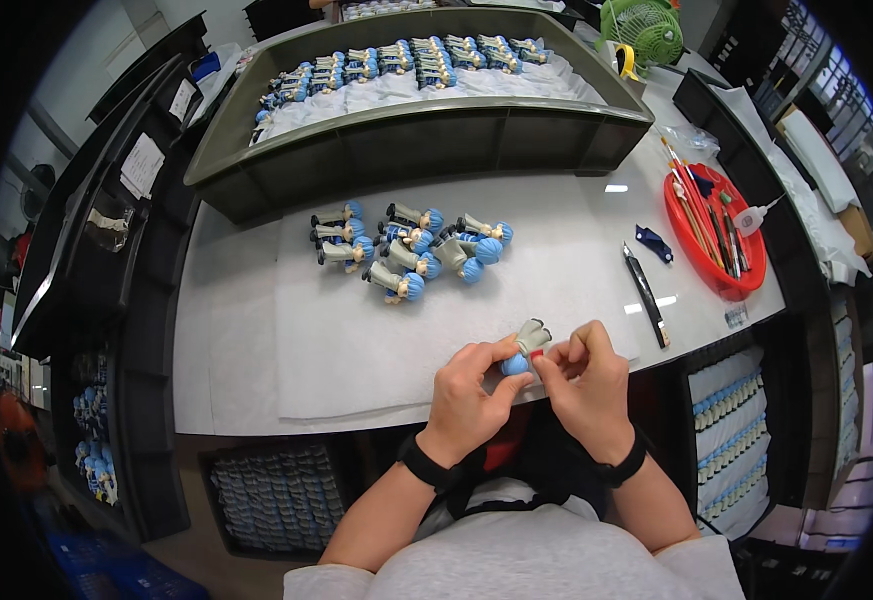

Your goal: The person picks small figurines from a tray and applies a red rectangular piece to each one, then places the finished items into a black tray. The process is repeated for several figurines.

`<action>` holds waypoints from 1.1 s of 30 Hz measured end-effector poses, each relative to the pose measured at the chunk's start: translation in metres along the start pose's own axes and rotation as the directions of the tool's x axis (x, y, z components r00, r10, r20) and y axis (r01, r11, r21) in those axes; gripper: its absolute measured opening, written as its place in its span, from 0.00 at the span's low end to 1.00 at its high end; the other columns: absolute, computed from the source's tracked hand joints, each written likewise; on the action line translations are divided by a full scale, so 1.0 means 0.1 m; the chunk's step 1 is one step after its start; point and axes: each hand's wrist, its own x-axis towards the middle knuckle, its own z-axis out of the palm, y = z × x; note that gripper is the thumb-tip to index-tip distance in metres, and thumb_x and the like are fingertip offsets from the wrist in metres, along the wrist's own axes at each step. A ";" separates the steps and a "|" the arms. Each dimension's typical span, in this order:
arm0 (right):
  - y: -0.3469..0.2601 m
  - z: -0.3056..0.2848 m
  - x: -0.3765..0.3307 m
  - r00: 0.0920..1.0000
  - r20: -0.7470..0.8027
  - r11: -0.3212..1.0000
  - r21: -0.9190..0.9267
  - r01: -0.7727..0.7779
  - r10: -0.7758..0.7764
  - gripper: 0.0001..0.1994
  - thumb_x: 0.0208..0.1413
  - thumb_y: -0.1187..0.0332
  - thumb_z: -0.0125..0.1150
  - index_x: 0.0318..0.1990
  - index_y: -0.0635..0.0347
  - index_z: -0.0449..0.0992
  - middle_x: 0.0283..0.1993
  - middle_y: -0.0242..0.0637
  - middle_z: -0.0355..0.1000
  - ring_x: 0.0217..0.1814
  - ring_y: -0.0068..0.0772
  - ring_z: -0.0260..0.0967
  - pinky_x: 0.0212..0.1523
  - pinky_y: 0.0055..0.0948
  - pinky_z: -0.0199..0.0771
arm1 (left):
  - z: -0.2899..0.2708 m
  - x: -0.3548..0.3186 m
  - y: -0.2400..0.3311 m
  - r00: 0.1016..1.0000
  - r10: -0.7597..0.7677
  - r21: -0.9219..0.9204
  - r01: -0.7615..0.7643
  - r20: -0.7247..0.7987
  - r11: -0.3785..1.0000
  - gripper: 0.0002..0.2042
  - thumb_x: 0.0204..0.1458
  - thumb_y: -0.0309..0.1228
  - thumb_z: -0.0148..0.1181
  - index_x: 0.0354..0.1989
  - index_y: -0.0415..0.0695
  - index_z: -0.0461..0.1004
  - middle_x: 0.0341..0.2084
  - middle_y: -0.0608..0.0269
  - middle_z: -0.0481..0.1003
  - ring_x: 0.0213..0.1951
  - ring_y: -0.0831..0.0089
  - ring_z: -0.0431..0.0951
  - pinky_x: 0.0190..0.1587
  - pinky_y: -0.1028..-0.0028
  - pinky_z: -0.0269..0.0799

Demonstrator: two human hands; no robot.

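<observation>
Close to the table's front edge, my left hand (471,392) grips a small figurine (530,338) with a blue head and a pale grey body. The blue head points toward me, and the grey end points away. My right hand (588,385) is beside it, its thumb and finger pinching a small red piece (537,355) against or very near the figurine. What the red piece is, I cannot make out. Several similar figurines (408,257) lie in a group farther back on the white sheet (326,350).
Behind the group stands a large dark tray (426,140) with rows of figurines. On the right are a red basket (721,285) of brushes and tools, a black craft knife (644,295) and a dark blue piece (653,243). A green fan (641,32) stands at the back. More filled trays flank my legs.
</observation>
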 end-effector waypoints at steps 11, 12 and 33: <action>0.17 -0.68 0.17 0.974 0.002 0.948 0.227 -0.222 0.227 0.19 0.47 0.83 0.65 0.32 0.57 0.56 0.26 0.35 0.71 0.25 0.17 0.68 0.25 0.15 0.67 | -0.07 0.01 -0.01 0.985 -0.120 -0.242 0.148 0.128 0.959 0.16 0.48 0.18 0.62 0.48 0.32 0.73 0.49 0.50 0.74 0.50 0.69 0.75 0.51 0.74 0.74; 0.19 -0.70 0.20 0.969 0.017 0.953 0.180 -0.244 0.245 0.19 0.47 0.82 0.65 0.32 0.57 0.56 0.25 0.35 0.71 0.25 0.17 0.68 0.24 0.15 0.67 | -0.08 0.01 0.01 0.989 -0.089 -0.226 0.114 0.120 0.968 0.17 0.48 0.17 0.61 0.48 0.33 0.73 0.50 0.51 0.73 0.50 0.69 0.75 0.51 0.74 0.74; 0.30 -0.42 1.18 0.907 0.380 0.978 -0.167 -0.126 0.182 0.16 0.46 0.76 0.68 0.32 0.63 0.61 0.24 0.38 0.71 0.25 0.23 0.71 0.24 0.23 0.69 | -0.08 0.02 -0.01 0.991 -0.074 -0.189 0.094 0.111 0.978 0.19 0.52 0.17 0.55 0.55 0.36 0.69 0.45 0.56 0.72 0.47 0.70 0.74 0.50 0.74 0.71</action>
